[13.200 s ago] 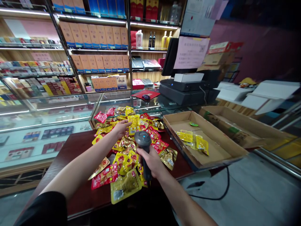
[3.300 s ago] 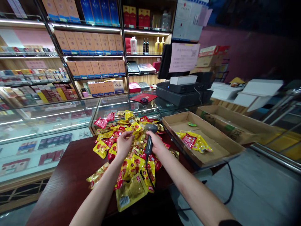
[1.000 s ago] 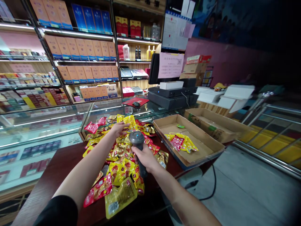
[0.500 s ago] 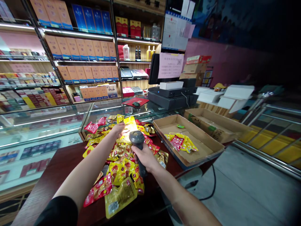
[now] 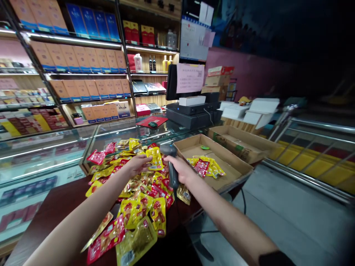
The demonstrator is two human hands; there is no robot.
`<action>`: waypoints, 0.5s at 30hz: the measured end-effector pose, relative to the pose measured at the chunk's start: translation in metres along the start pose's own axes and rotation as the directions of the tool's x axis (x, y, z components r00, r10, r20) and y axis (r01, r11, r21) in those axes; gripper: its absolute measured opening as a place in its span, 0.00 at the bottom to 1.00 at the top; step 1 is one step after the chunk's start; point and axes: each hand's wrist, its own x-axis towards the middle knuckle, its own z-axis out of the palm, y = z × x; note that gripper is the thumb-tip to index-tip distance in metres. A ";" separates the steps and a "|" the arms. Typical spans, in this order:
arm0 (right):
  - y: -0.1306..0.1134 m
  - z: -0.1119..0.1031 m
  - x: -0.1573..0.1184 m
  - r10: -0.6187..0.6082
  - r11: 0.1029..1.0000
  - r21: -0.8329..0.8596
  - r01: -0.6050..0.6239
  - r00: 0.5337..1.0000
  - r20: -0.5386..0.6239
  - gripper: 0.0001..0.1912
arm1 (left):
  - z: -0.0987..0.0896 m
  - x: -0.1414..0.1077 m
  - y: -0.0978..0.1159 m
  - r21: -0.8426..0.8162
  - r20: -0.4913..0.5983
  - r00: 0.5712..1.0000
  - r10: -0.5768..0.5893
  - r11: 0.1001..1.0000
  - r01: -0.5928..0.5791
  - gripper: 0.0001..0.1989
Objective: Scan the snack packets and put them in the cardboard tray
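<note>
Your left hand lies open, fingertips against a yellow snack packet atop a heap of packets on the dark wood counter. Your right hand clenches a barcode scanner; hold it steady. Beyond, more packets lie in a cardboard tray.

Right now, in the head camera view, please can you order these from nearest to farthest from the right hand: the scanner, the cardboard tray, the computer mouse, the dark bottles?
1. Barcode scanner: held in the right hand.
2. Cardboard tray: just to the hand's right.
3. Computer mouse: ahead, on the red mat.
4. Dark bottles: farthest, on a back shelf.
</note>
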 end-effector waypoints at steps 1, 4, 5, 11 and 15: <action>-0.005 -0.007 0.004 0.060 0.998 0.030 -0.060 0.998 0.022 0.07 | 0.006 0.000 0.000 -0.002 0.035 0.999 -0.012 1.000 0.012 0.12; -0.020 -0.029 0.011 0.120 0.989 0.091 -0.121 0.993 0.013 0.02 | 0.032 0.004 0.003 -0.039 0.096 0.995 -0.040 0.998 0.044 0.07; -0.025 -0.038 0.011 0.113 0.989 0.100 -0.112 0.994 0.000 0.02 | 0.043 0.006 0.005 -0.059 0.114 0.992 -0.046 0.997 0.053 0.05; -0.069 -0.103 0.004 0.095 0.993 0.082 -0.084 0.985 -0.142 0.03 | 0.130 0.032 0.020 -0.068 0.335 0.937 -0.102 0.989 0.132 0.06; -0.091 -0.148 -0.005 -0.024 0.999 0.033 0.035 0.954 -0.297 0.03 | 0.188 0.060 0.016 -0.017 0.405 0.909 -0.104 0.993 0.121 0.06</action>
